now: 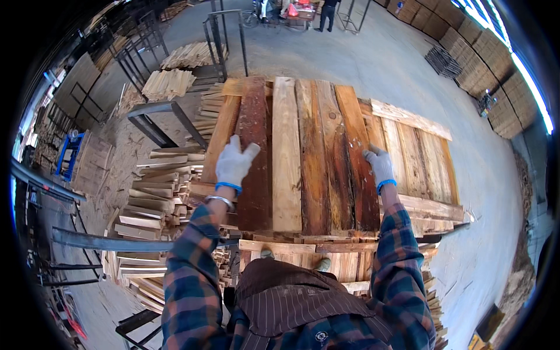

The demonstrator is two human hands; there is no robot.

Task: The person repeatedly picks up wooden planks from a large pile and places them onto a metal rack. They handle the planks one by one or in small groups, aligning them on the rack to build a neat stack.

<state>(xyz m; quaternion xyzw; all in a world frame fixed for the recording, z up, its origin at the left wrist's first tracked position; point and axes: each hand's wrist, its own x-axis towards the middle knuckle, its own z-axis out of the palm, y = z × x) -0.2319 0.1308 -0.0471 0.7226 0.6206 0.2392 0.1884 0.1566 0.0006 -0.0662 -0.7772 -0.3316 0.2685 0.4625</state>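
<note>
No wording or number can be clearly read. Faint pale lettering (291,289) is shown across the brown striped apron (303,312), but its characters are too small and blurred to be made out. A small round emblem (321,336) is seen below it on the clothing, likewise illegible.
</note>
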